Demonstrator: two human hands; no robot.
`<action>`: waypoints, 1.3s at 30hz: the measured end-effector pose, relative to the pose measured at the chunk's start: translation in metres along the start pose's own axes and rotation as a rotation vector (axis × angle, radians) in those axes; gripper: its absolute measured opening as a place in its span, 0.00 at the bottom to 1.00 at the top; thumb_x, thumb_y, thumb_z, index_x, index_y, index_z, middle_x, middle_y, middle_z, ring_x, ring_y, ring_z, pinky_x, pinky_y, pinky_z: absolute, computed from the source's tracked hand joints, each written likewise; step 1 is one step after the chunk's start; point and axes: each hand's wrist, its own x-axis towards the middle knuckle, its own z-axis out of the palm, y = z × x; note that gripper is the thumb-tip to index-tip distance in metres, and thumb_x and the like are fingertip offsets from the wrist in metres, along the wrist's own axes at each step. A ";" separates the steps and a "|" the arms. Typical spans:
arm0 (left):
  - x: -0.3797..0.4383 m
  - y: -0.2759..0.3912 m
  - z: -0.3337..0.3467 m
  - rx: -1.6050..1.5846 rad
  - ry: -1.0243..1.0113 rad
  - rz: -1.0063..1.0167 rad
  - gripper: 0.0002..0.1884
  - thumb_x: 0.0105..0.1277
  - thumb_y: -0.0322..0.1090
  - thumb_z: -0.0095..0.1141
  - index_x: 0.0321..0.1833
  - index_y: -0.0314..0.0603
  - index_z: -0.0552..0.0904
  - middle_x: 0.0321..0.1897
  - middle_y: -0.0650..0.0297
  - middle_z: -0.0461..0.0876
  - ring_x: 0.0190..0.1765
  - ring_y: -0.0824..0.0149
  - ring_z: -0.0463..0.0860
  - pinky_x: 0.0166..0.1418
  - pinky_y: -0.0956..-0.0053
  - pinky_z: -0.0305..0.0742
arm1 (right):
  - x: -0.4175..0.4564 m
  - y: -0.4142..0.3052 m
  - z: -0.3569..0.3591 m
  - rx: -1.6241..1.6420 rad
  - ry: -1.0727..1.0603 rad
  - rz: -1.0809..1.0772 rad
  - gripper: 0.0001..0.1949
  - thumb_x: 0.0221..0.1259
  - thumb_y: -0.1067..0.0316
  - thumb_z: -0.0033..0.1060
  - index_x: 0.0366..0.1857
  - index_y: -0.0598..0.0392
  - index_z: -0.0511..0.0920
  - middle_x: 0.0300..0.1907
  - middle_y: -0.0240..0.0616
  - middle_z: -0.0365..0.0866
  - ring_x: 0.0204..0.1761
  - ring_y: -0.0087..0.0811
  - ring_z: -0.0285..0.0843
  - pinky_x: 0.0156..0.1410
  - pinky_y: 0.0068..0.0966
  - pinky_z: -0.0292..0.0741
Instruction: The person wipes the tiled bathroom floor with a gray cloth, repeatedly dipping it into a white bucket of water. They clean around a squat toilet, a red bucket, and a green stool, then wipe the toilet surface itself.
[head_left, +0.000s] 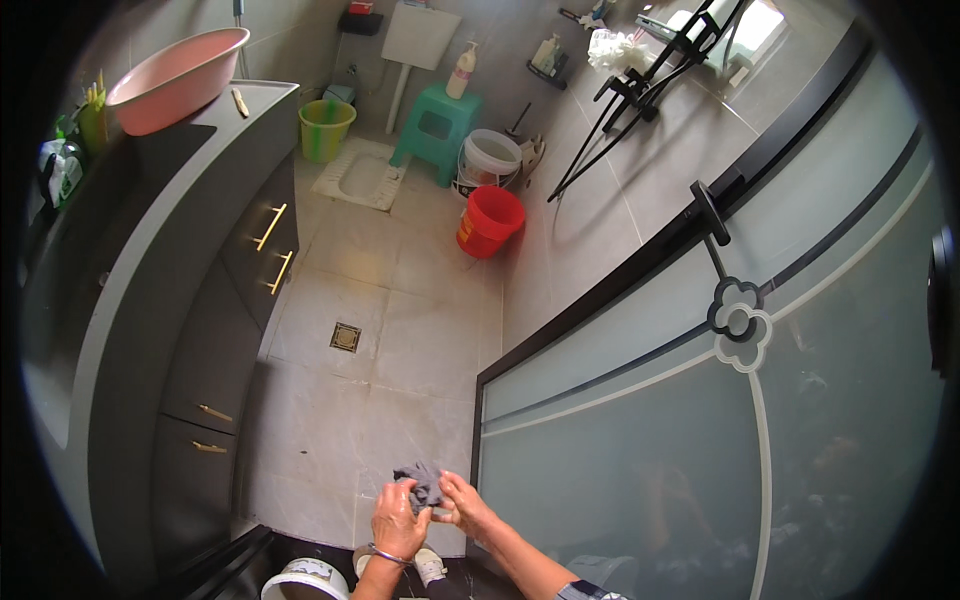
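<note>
A crumpled grey cloth (424, 484) is bunched between my two hands, above the tiled floor near the doorway. My left hand (400, 517), with a metal bangle at the wrist, grips the cloth from its left side. From the right, my right hand (463, 504) holds the cloth with bent fingers. Both hands look wet. My shoes (430, 565) show beneath them on the dark threshold. Close by my left forearm stands a white bucket (306, 579), cut off by the lower edge of view.
A frosted glass door (615, 450) stands along the right. Dark cabinets (214, 352) with gold handles line the left, a pink basin (180, 81) on top. Further back are a red bucket (491, 223), a green stool (441, 124), a squat toilet (361, 174) and a floor drain (346, 337).
</note>
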 end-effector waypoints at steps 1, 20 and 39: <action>-0.002 0.010 -0.005 -0.030 -0.001 0.050 0.23 0.52 0.29 0.68 0.52 0.41 0.76 0.46 0.52 0.77 0.50 0.48 0.78 0.53 0.57 0.75 | -0.001 0.010 -0.008 0.083 -0.055 0.045 0.27 0.71 0.48 0.54 0.67 0.52 0.65 0.57 0.44 0.78 0.56 0.40 0.79 0.55 0.43 0.82; -0.163 -0.106 0.011 -1.363 0.261 -1.078 0.30 0.72 0.33 0.54 0.72 0.42 0.56 0.61 0.51 0.68 0.52 0.51 0.82 0.48 0.53 0.85 | -0.048 0.091 0.004 -0.189 -0.004 -0.345 0.12 0.56 0.77 0.61 0.42 0.52 0.72 0.42 0.25 0.75 0.47 0.21 0.72 0.56 0.23 0.72; -0.103 -0.071 -0.009 -1.333 -0.052 -0.841 0.14 0.73 0.37 0.56 0.55 0.36 0.77 0.38 0.61 0.82 0.39 0.67 0.84 0.38 0.72 0.82 | -0.074 0.030 0.033 -0.765 0.008 -0.871 0.15 0.52 0.70 0.71 0.41 0.60 0.76 0.43 0.42 0.76 0.47 0.38 0.77 0.53 0.29 0.74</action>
